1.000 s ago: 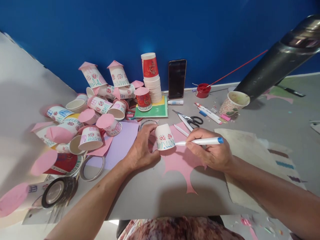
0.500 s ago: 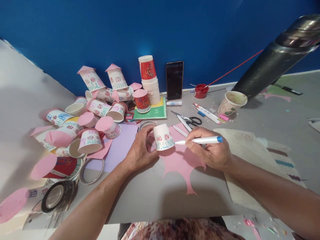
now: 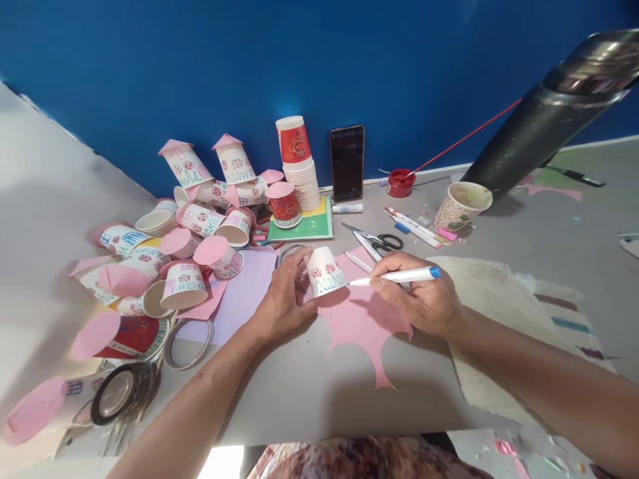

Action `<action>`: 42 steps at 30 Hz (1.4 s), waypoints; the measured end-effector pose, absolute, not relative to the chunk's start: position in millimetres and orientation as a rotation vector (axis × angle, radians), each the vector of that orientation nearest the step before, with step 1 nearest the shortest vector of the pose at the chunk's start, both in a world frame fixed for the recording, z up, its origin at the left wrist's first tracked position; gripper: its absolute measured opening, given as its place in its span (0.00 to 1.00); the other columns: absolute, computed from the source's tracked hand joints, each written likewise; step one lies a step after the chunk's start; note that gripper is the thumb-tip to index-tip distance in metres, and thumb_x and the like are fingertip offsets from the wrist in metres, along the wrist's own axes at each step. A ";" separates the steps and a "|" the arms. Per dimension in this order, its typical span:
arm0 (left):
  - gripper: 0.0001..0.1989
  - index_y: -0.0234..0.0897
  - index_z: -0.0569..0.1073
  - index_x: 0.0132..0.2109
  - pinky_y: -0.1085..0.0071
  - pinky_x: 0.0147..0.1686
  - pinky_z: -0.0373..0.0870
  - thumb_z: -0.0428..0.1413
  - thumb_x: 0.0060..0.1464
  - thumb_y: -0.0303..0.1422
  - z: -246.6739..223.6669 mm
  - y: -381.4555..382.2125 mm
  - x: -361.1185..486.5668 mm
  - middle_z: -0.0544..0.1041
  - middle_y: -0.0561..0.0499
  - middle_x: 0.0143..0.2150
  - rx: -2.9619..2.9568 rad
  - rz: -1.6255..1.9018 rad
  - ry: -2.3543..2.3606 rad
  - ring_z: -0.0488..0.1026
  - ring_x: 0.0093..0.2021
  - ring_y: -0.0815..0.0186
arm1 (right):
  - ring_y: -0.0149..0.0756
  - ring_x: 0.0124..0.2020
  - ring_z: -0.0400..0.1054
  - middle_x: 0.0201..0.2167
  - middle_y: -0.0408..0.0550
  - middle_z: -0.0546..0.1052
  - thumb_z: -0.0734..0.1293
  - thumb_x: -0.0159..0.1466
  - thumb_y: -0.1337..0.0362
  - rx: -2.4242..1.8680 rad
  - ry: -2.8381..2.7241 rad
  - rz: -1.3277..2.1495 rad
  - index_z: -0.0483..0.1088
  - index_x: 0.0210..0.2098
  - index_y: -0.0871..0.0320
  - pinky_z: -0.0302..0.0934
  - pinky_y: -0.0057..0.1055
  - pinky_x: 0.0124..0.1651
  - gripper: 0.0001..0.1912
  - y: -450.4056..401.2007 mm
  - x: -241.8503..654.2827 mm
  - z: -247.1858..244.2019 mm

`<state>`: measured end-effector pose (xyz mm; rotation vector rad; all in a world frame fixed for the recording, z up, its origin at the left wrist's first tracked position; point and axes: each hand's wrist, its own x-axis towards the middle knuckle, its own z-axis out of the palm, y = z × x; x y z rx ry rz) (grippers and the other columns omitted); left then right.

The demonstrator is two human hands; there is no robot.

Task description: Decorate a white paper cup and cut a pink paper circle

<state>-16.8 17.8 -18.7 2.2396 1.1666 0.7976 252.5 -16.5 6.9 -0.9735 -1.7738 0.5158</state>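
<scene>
My left hand [image 3: 287, 293] is closed around a white paper cup [image 3: 325, 271], held upside down and slightly tilted. The cup bears red flower clusters and a blue-green zigzag along its rim. My right hand [image 3: 424, 293] grips a white marker pen with a blue end [image 3: 407, 275]. Its tip touches or nearly touches the cup's rim, at the right end of the zigzag. Under both hands lies a pink paper sheet [image 3: 357, 319] with rounded cut-outs. Scissors [image 3: 389, 241] and other white markers [image 3: 367, 246] lie just behind.
Decorated cups with pink paper roofs [image 3: 187, 283] crowd the left side, near tape rolls [image 3: 187, 342]. At the back stand a cup stack [image 3: 302, 186], a phone [image 3: 347, 163] and a red paint pot [image 3: 400, 183]. A dark flask [image 3: 539, 126] and a stained cloth [image 3: 479, 332] are on the right.
The cup has turned slightly in my left hand, and the zigzag now reaches nearer its right side. The marker remains at the rim. The whole view has shifted a little.
</scene>
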 end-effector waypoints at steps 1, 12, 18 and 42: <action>0.42 0.44 0.58 0.71 0.45 0.70 0.63 0.65 0.52 0.26 -18.2 18.2 -18.3 0.64 0.37 0.71 2.290 0.756 1.148 0.63 0.73 0.46 | 0.27 0.22 0.66 0.25 0.41 0.78 0.69 0.69 0.64 -0.977 -1.775 0.518 0.76 0.33 0.57 0.58 0.25 0.25 0.08 -16.5 252.2 6.7; 0.44 0.48 0.55 0.75 0.41 0.71 0.62 0.62 0.60 0.56 17.2 18.7 -13.7 0.59 0.37 0.75 2.093 0.597 1.239 0.60 0.74 0.41 | 0.31 0.25 0.72 0.27 0.42 0.79 0.69 0.68 0.65 -1.026 -1.627 0.455 0.76 0.35 0.56 0.63 0.28 0.29 0.05 -7.1 256.7 5.1; 0.52 0.40 0.54 0.76 0.38 0.70 0.59 0.68 0.52 0.51 45.0 25.7 44.5 0.62 0.33 0.75 2.272 0.318 1.401 0.61 0.74 0.37 | 0.30 0.22 0.68 0.25 0.41 0.77 0.68 0.70 0.64 -1.041 -1.482 0.417 0.75 0.36 0.54 0.62 0.29 0.28 0.05 6.3 268.5 7.8; 0.38 0.44 0.64 0.66 0.54 0.58 0.77 0.66 0.49 0.28 29.0 -1.7 -12.0 0.73 0.42 0.65 1.967 0.607 1.328 0.76 0.62 0.50 | 0.29 0.20 0.65 0.24 0.40 0.79 0.70 0.68 0.61 -0.919 -1.744 0.602 0.77 0.35 0.55 0.58 0.27 0.24 0.06 -18.3 256.0 13.9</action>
